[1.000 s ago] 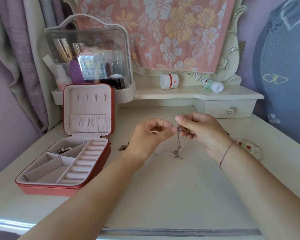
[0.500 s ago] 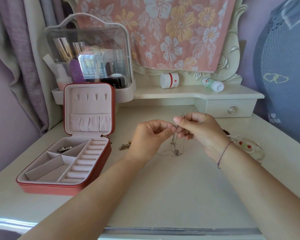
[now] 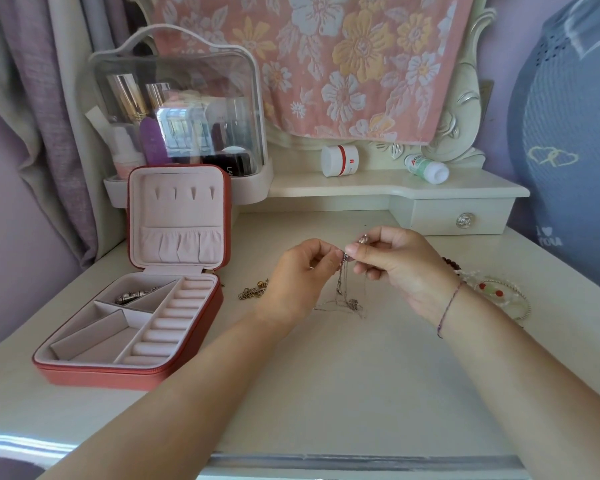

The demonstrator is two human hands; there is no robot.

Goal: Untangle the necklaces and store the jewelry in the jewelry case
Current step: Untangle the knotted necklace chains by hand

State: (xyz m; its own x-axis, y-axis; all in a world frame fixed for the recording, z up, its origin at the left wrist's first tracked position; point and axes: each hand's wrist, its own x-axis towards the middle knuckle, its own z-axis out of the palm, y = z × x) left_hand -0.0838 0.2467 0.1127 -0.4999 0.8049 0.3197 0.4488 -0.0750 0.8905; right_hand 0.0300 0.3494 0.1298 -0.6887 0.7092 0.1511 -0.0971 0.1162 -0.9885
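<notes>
Head view, looking down at a cream bench (image 3: 326, 393).

Hands: both are raised just above the bench at mid-frame, fingertips nearly meeting.
- Left hand (image 3: 298, 275): fingers (image 3: 321, 251) curled, thumb and forefinger pinching the tangled silver necklaces (image 3: 343, 292) at the top of the knot.
- Right hand (image 3: 406, 268): fingers (image 3: 364, 250) curled as well, pinching the same knot from the other side. A small pale charm (image 3: 363, 239) stands up above the thumb. There is a thin string bracelet (image 3: 447, 308) on the wrist.

Necklaces: the chains hang from the pinch between the two hands, and the lowest loops lie on the bench. The strands are too fine to count.

Jewelry case (image 3: 111, 375): red shell with pale pink lining, open at the left of the bench, well apart from the hands. The lid stands upright. Ring rolls run along the right side of the tray. A silver piece (image 3: 134, 295) lies in the rear-left compartment.

Loose items: a gold chain (image 3: 253, 292) is heaped on the bench between the case and the left hand, just beside that hand. Pale bracelets (image 3: 503, 299) with red and green beads lie right of the right wrist. Dark brown beads (image 3: 449, 263) are partly hidden behind the right hand.

Background: a clear-lidded cosmetics box (image 3: 187, 98) stands behind the case. A white jar (image 3: 340, 161) and a small bottle (image 3: 426, 168) both lie on their sides on the raised shelf. A flowered towel (image 3: 326, 64) hangs above.
</notes>
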